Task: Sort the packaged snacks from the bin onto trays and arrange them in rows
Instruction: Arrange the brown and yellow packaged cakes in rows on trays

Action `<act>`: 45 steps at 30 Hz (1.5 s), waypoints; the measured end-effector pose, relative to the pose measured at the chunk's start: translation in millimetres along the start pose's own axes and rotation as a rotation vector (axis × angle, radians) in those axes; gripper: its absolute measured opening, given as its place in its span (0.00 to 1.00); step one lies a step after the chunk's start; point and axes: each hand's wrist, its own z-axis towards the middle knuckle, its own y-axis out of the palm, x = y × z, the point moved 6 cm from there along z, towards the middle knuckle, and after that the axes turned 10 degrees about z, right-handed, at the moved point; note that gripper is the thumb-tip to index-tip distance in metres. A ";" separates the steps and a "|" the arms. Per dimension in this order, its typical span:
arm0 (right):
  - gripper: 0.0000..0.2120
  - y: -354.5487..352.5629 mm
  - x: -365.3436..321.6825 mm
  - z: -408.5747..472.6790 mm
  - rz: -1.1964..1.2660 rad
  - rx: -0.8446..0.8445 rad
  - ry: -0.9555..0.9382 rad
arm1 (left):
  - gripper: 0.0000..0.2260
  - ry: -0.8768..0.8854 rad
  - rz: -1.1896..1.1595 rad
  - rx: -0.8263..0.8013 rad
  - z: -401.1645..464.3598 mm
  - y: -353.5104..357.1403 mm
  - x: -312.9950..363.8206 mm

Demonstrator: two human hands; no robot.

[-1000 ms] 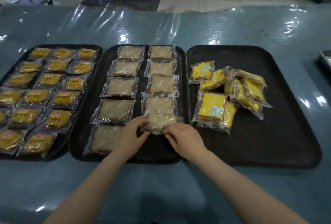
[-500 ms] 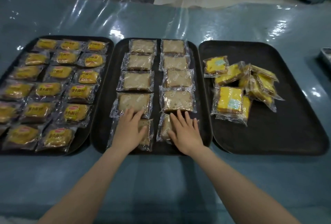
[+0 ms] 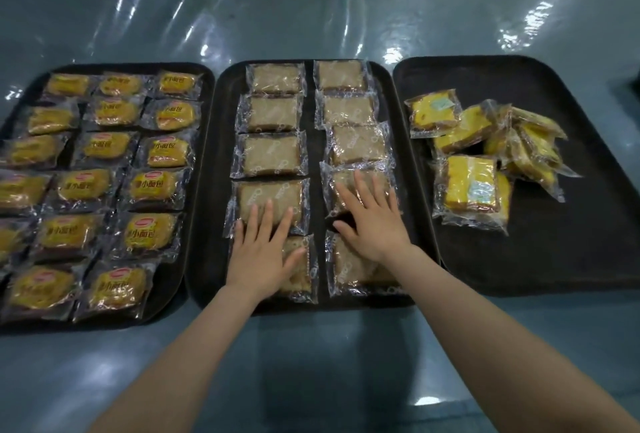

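Three black trays lie side by side. The middle tray (image 3: 207,190) holds two rows of brown cake packets (image 3: 272,155). My left hand (image 3: 263,252) lies flat, fingers spread, over the nearest packets of the left row. My right hand (image 3: 372,221) lies flat on the fourth packet (image 3: 346,186) of the right row, with the nearest packet (image 3: 349,273) under its wrist. The left tray (image 3: 204,86) carries three rows of small yellow bread packets (image 3: 152,186). On the right tray (image 3: 554,242) lies a loose heap of yellow cake packets (image 3: 471,186).
The trays rest on a table under a glossy clear plastic sheet (image 3: 311,23). The floor shows beyond the table's far edge. No bin is in view.
One second ago both hands held a brown packet over the near end of the right row. It now lies in that row, and both hands rest flat on the packets, the right one shifted farther.
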 end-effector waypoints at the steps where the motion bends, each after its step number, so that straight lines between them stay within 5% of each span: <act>1: 0.33 1.4 1.8 4.4 0.009 -0.020 0.016 | 0.32 0.001 -0.006 -0.002 0.0 -0.4 0.3; 10: 0.31 10.0 -1.5 -16.1 0.012 -0.012 0.122 | 0.32 0.002 -0.028 -0.007 -1.4 -5.8 1.3; 17: 0.31 -26.8 13.0 -24.5 0.047 0.149 0.071 | 0.33 0.064 -0.099 0.151 8.9 -58.9 37.8; 27: 0.24 -125.0 151.9 -48.4 0.092 0.309 0.085 | 0.30 0.182 -0.276 0.295 52.2 -121.7 152.2; 35: 0.25 -179.6 270.0 -41.4 0.242 0.426 0.087 | 0.29 0.072 -0.353 0.234 110.1 -133.6 250.6; 45: 0.35 -173.1 339.1 18.8 0.309 0.160 0.161 | 0.35 -0.038 -0.309 0.164 192.9 -123.2 311.1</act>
